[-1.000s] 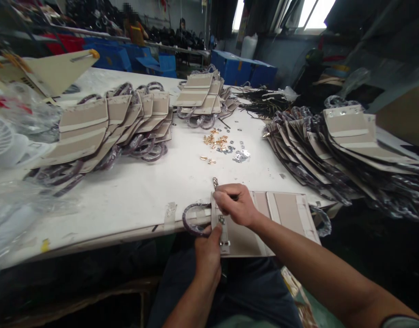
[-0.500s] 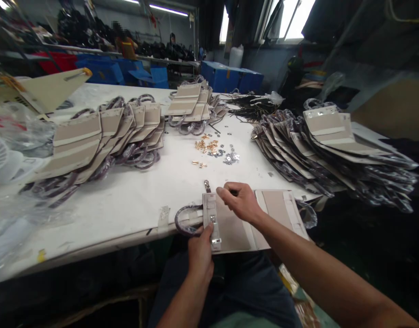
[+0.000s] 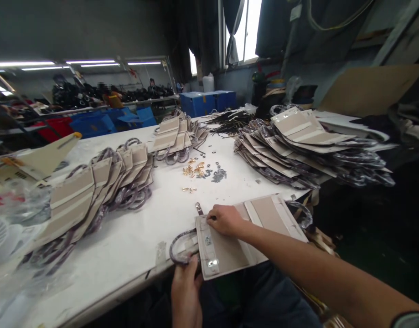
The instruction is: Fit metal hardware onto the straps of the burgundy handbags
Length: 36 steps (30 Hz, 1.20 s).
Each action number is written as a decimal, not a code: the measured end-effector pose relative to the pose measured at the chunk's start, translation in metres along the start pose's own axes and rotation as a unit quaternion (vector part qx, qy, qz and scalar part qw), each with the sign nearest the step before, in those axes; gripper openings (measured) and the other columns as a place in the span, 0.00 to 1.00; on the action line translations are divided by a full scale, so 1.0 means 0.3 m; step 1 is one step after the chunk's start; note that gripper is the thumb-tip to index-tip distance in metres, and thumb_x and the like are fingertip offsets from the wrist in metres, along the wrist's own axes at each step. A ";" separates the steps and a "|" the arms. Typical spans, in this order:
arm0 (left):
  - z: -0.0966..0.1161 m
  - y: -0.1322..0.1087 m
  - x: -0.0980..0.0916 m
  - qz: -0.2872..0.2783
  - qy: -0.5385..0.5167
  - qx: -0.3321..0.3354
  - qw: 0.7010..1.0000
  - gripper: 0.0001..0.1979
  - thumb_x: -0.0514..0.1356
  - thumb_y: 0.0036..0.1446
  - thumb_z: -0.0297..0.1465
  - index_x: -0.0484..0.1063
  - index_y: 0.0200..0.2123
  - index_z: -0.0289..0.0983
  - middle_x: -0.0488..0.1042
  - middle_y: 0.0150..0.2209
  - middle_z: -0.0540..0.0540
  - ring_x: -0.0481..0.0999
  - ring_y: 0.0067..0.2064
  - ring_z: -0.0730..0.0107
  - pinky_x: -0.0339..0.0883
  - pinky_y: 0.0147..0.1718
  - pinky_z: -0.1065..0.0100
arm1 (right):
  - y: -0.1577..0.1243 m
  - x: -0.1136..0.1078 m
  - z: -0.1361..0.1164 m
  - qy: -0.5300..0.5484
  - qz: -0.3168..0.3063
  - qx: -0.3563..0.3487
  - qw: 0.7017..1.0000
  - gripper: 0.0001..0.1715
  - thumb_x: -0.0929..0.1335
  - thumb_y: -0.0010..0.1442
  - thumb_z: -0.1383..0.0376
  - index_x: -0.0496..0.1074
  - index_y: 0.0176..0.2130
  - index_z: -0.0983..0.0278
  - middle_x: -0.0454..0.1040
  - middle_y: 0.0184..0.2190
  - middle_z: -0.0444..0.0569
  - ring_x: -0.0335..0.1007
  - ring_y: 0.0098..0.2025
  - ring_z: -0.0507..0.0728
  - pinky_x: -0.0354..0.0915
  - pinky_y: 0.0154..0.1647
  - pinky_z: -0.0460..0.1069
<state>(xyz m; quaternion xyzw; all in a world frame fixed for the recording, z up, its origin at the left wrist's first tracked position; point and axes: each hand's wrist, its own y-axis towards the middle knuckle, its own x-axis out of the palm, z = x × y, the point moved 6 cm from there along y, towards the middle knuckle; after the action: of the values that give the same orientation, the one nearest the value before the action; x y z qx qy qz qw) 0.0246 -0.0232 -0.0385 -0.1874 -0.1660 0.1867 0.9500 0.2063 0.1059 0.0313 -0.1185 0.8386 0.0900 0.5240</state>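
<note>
A beige bag panel [image 3: 230, 255] lies opened out over the table's front edge, with plastic-wrapped handles at its left and right ends. Metal fittings [image 3: 212, 263] sit along its left strip, and a short strap with a metal end [image 3: 199, 208] sticks out past its top left corner. My left hand [image 3: 186, 289] is closed at the panel's lower left edge, by the foot of the left handle [image 3: 177, 243]; its fingers are partly hidden. Over the panel's upper left corner, my right hand [image 3: 226, 220] is closed in a pinch. What it pinches is hidden.
Stacks of similar bag panels stand at the left [image 3: 103, 182], at the back [image 3: 175, 134] and at the right [image 3: 291, 150]. Gold fittings [image 3: 193, 169] and grey metal washers [image 3: 219, 175] lie mid-table. Black straps [image 3: 230, 120] are piled behind. A white fan [image 3: 0, 232] stands at far left.
My right hand has come down onto the panel's upper left corner. My left hand has shifted from the fittings strip to the lower left edge by the handle. The view has tilted up.
</note>
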 end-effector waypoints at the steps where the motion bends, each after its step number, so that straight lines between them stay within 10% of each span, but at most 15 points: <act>1: 0.041 -0.002 -0.046 0.050 0.056 0.059 0.995 0.25 0.67 0.59 0.42 0.71 0.55 0.37 0.79 0.53 0.37 0.81 0.54 0.49 0.79 0.49 0.52 | -0.002 -0.001 0.001 -0.002 0.001 0.000 1.000 0.15 0.67 0.68 0.57 0.83 0.45 0.55 0.81 0.48 0.47 0.77 0.46 0.58 0.63 0.43 0.49; 4: 0.204 -0.017 -0.083 0.151 0.276 0.289 0.904 0.34 0.63 0.60 0.47 0.64 0.64 0.37 0.71 0.63 0.32 0.74 0.61 0.43 0.69 0.61 0.40 | -0.007 -0.004 -0.001 -0.014 0.005 0.001 1.000 0.16 0.66 0.70 0.56 0.83 0.46 0.55 0.81 0.48 0.48 0.78 0.44 0.58 0.64 0.41 0.49; 7: 0.275 0.005 0.075 0.003 0.467 0.474 0.746 0.30 0.60 0.64 0.43 0.65 0.66 0.37 0.68 0.67 0.33 0.65 0.69 0.44 0.58 0.69 0.42 | -0.019 -0.002 -0.012 -0.030 0.018 0.000 0.999 0.18 0.64 0.71 0.57 0.82 0.48 0.56 0.80 0.48 0.50 0.78 0.44 0.59 0.65 0.43 0.50; 11: 0.212 0.108 0.213 -0.155 0.598 0.461 0.637 0.26 0.56 0.65 0.39 0.71 0.64 0.36 0.72 0.66 0.35 0.69 0.68 0.47 0.60 0.68 0.41 | -0.039 0.023 -0.015 -0.047 0.036 0.024 0.998 0.20 0.63 0.73 0.55 0.81 0.49 0.58 0.79 0.48 0.53 0.78 0.45 0.60 0.66 0.42 0.51; 36: 0.200 0.237 0.194 -0.211 0.615 0.410 0.640 0.29 0.57 0.66 0.45 0.71 0.65 0.38 0.70 0.67 0.38 0.70 0.66 0.48 0.64 0.65 0.47 | -0.004 0.076 -0.096 -0.088 0.018 0.026 0.996 0.11 0.68 0.63 0.68 0.79 0.44 0.67 0.77 0.44 0.58 0.78 0.44 0.65 0.71 0.40 0.54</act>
<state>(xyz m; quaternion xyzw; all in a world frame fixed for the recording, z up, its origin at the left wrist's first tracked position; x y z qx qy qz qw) 0.0316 0.0799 -0.0015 0.1903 0.5148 -0.1277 0.8261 0.1724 0.0945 0.0233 -0.0812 0.7934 0.0874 0.5969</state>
